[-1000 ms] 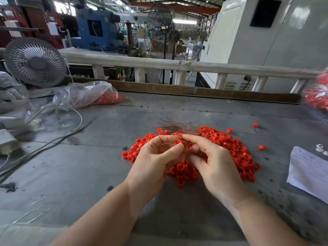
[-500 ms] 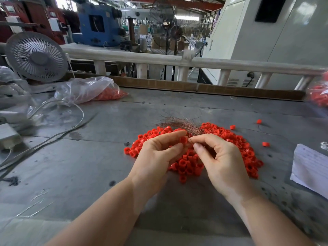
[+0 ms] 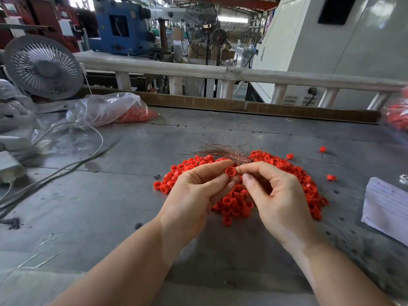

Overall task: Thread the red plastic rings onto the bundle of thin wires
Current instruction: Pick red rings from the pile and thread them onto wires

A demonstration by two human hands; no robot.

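Note:
A heap of red plastic rings (image 3: pixel 284 171) lies on the grey table (image 3: pixel 110 206). My left hand (image 3: pixel 196 195) pinches one red ring (image 3: pixel 230 171) between thumb and fingertips above the heap. My right hand (image 3: pixel 278 199) pinches the near end of a bundle of thin coppery wires (image 3: pixel 223 151), right beside that ring. The wires fan out away from me over the heap. Whether the wire end is inside the ring is hidden by my fingers.
A clear bag with red rings (image 3: pixel 110 111) and a small fan (image 3: pixel 43 67) sit at the back left, with cables (image 3: pixel 66 164) on the left. Another bag of rings (image 3: pixel 397 115) is at the right edge, paper (image 3: pixel 388 208) on the right, stray rings (image 3: pixel 331 177) nearby.
Both hands have lifted a little off the heap. The ring in my left hand and the wire end in my right have stayed close together.

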